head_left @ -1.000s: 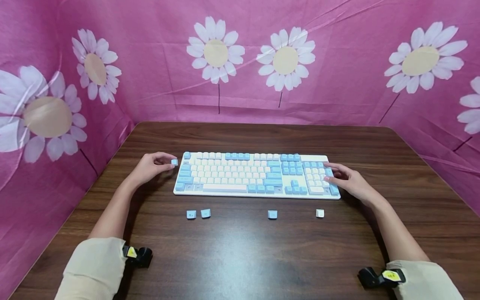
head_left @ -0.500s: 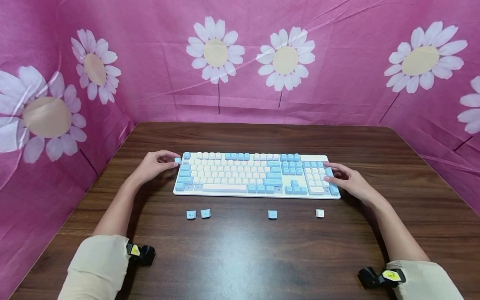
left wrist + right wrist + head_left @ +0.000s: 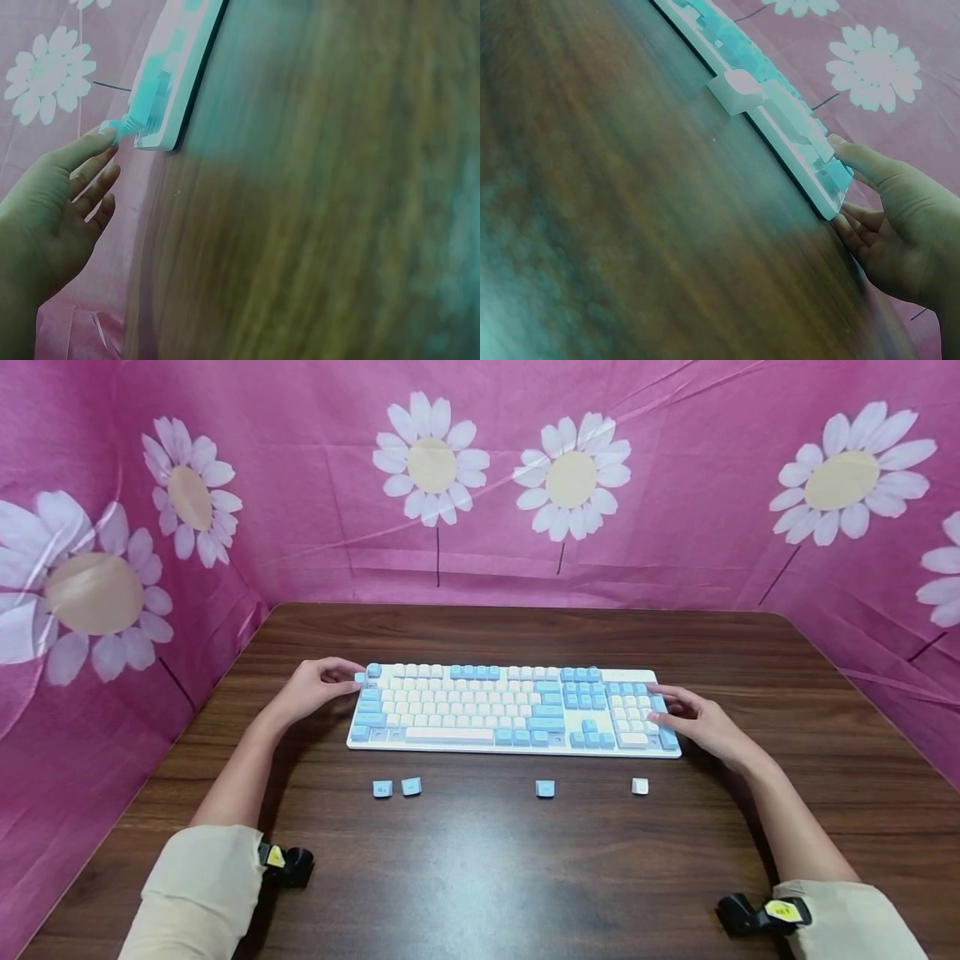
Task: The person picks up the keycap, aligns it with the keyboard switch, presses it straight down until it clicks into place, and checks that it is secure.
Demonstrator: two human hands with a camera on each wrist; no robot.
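Observation:
A white and light-blue computer keyboard [image 3: 457,722] lies across the middle of the table. My left hand [image 3: 313,687] pinches a small blue keycap [image 3: 360,677] between thumb and fingertips, right at the keyboard's upper left edge; the left wrist view has this keycap [image 3: 114,127] at the fingertips. Just below the top left key is a bare switch spot [image 3: 372,686]. With thumb and fingers, my right hand [image 3: 701,722] grips the keyboard's right end. Bare spots also show in the bottom row. In the right wrist view the thumb [image 3: 862,157] is at the keys, other fingers lower by the edge.
In front of the keyboard lie two blue keycaps, one flat [image 3: 382,788] and one turned slightly [image 3: 411,787]. Farther right are another blue keycap [image 3: 545,788] and a white keycap [image 3: 640,787]. A pink flowered cloth [image 3: 495,560] hangs behind the brown wooden table [image 3: 480,877].
My left hand has moved right and slightly away from me, bringing the pinched keycap up to the keyboard's left edge. The right hand and the loose keycaps have stayed put.

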